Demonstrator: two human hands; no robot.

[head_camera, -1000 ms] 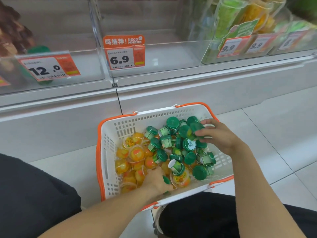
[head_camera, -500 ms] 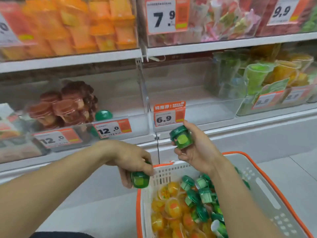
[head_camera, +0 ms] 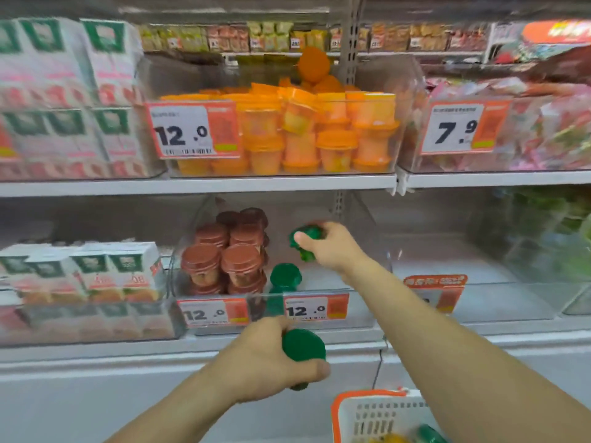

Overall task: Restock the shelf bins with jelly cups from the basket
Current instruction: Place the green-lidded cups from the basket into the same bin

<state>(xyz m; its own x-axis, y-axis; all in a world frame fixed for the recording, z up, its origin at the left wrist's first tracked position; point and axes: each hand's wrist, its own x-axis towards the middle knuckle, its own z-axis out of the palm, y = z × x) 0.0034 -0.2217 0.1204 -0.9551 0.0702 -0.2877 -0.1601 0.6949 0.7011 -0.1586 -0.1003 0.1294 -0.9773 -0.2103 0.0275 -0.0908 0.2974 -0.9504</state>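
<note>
Head view: the clear plastic shelf bin point(head_camera: 361, 251) holds stacked brown-lidded cups point(head_camera: 224, 254) and one green-lidded jelly cup point(head_camera: 285, 278) standing beside them. Inside it, the right hand point(head_camera: 332, 247) curls its fingers round green jelly cups point(head_camera: 305, 239). Below, the left hand point(head_camera: 265, 362) grips another green cup point(head_camera: 303, 345). The white, orange-rimmed basket point(head_camera: 377, 414) sits at bottom right.

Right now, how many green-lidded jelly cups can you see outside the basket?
3: one gripped in the right hand over the clear bin, one standing inside that bin beside the brown-lidded cups, one held in the left hand below. The right hand may hide more.
</note>
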